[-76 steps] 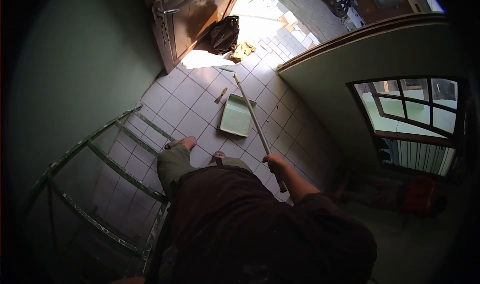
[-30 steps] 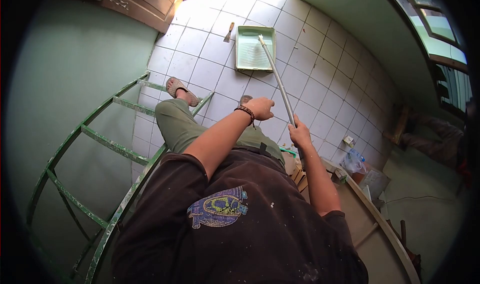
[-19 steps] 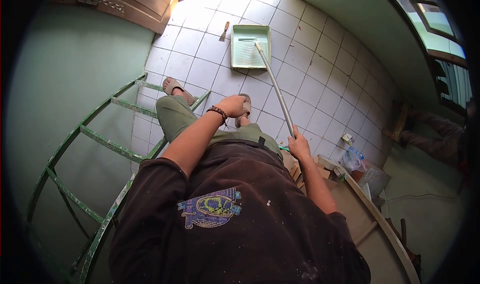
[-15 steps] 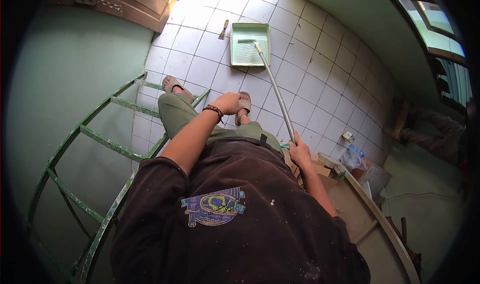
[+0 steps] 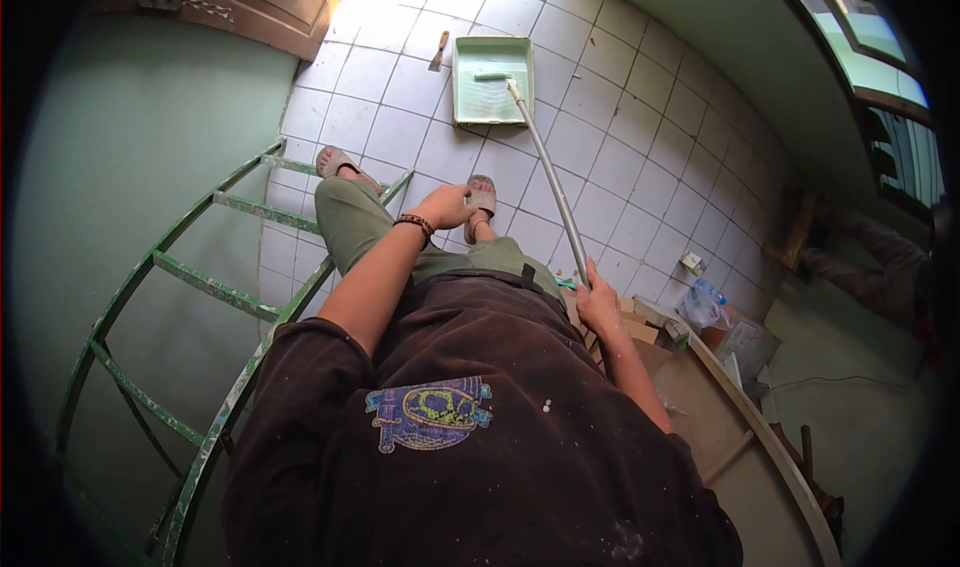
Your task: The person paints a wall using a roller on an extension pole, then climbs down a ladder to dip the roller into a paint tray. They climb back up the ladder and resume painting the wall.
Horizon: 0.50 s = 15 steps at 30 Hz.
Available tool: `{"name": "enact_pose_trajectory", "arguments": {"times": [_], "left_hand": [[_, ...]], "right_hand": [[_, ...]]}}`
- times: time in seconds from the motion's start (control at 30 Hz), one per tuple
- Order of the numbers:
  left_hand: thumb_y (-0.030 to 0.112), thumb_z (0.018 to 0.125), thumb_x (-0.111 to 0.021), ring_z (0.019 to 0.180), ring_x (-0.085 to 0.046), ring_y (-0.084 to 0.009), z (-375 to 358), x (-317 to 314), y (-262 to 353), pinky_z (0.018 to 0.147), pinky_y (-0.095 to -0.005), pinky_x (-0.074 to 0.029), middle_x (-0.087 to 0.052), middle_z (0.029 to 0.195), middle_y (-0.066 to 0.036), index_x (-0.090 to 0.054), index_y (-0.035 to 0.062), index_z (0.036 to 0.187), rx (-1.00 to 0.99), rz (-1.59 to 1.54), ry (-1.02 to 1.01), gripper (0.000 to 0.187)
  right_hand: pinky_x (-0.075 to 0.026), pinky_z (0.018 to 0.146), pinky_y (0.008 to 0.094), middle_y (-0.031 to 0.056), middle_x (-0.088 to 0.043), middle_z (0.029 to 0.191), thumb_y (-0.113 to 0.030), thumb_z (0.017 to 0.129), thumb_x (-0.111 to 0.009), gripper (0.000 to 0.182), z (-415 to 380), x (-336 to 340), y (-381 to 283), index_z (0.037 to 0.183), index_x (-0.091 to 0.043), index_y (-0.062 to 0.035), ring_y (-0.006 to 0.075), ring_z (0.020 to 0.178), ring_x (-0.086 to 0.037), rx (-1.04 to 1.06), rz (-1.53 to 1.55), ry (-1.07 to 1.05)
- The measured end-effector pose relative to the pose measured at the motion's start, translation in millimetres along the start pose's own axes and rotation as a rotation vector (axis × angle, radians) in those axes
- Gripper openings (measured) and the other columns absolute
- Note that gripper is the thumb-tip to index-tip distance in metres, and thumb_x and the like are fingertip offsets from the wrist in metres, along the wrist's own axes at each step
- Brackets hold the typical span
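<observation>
My right hand [image 5: 600, 307] is closed around the upper part of a metal pole [image 5: 556, 189]. The pole slants down to a small roller [image 5: 492, 76] in a pale green paint tray [image 5: 458, 87] on the tiled floor. My left hand [image 5: 445, 207], with a beaded bracelet at the wrist, hovers in front of my thighs, beside my sandal [image 5: 481, 195]. Its fingers are curled in, and nothing shows between them. A scraper [image 5: 439, 51] with a wooden handle lies left of the tray.
A green, paint-spattered ladder [image 5: 216, 287] stands along the left wall. A brown door [image 5: 262, 7] is at the upper left. On the right are a plastic bag [image 5: 703, 305], cardboard boxes, and a curved wooden frame [image 5: 757, 429]. Another person's leg [image 5: 850, 277] is at the far right.
The floor, tray and scraper sit slightly higher and further left in view. My left hand has shifted slightly left. My right hand keeps its hold on the pole, with the roller still in the tray.
</observation>
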<state>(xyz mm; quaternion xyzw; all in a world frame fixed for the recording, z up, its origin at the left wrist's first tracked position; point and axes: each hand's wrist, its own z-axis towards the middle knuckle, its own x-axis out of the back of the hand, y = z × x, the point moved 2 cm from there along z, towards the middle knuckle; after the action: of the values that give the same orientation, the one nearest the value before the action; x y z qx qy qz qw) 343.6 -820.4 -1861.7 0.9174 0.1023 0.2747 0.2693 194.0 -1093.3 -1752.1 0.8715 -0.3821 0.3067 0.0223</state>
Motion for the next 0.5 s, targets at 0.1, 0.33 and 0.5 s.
{"name": "enact_pose_trajectory", "arguments": {"times": [0.1, 0.33, 0.5], "left_hand": [[0.029, 0.08, -0.06, 0.103, -0.057, -0.0357, 1, 7, -2, 0.09, -0.0386, -0.044, -0.06, 0.107, -0.025, -0.055, -0.0018, 0.114, -0.01, -0.041, 0.049, 0.046], [0.03, 0.081, -0.061, 0.098, -0.059, -0.0349, 5, 7, -1, 0.086, -0.0387, -0.046, -0.061, 0.101, -0.025, -0.055, -0.0022, 0.114, -0.014, -0.069, 0.068, 0.046], [0.029, 0.082, -0.06, 0.095, -0.06, -0.0343, -4, 14, 1, 0.085, -0.0383, -0.046, -0.062, 0.099, -0.024, -0.055, -0.0028, 0.114, -0.035, -0.113, 0.12, 0.045]], "right_hand": [[-0.042, 0.09, 0.0427, 0.0281, -0.057, 0.109, -0.021, 0.084, -0.05, 0.058, -11, -5, 22, 0.139, -0.033, -0.0162, 0.041, 0.103, -0.055, 0.022, -0.004, 0.002], [-0.043, 0.087, 0.0469, 0.0291, -0.058, 0.104, -0.02, 0.085, -0.048, 0.057, 6, 7, 5, 0.14, -0.031, -0.0161, 0.0438, 0.1, -0.055, 0.05, -0.047, 0.022], [-0.042, 0.091, 0.0424, 0.0276, -0.057, 0.111, -0.026, 0.084, -0.051, 0.059, -9, 20, 0, 0.139, -0.034, -0.0151, 0.0409, 0.105, -0.054, 0.056, -0.014, 0.0]]}}
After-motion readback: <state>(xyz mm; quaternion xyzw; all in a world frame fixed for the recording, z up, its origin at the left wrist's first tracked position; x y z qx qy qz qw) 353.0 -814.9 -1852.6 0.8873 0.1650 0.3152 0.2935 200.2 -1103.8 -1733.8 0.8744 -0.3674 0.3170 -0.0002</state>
